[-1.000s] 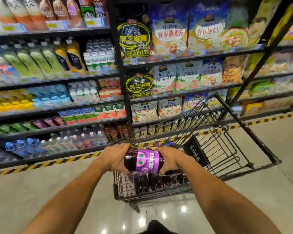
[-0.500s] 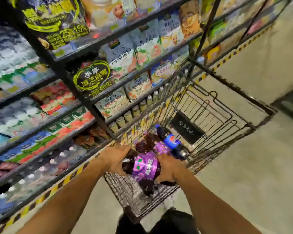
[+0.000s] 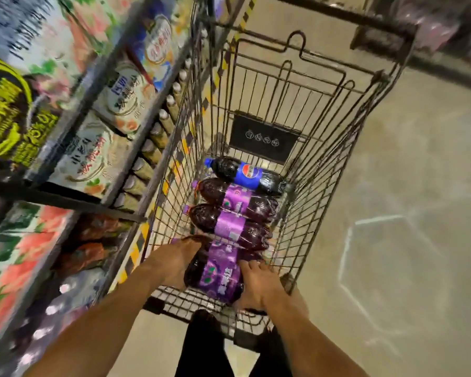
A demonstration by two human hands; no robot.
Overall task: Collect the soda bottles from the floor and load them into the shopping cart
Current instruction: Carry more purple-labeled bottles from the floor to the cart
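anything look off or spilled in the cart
Nothing stands out. The blue-labelled cola bottle and two purple-labelled dark soda bottles lie side by side in the wire shopping cart; no spill shows, though the frame is blurry.

Wire shopping cart (image 3: 324,164), 3 purple-labelled soda bottles (image 3: 229,227), 1 blue-labelled cola bottle (image 3: 249,174) on its bottom

Dim light; motion blur; wide-angle edge distortion.
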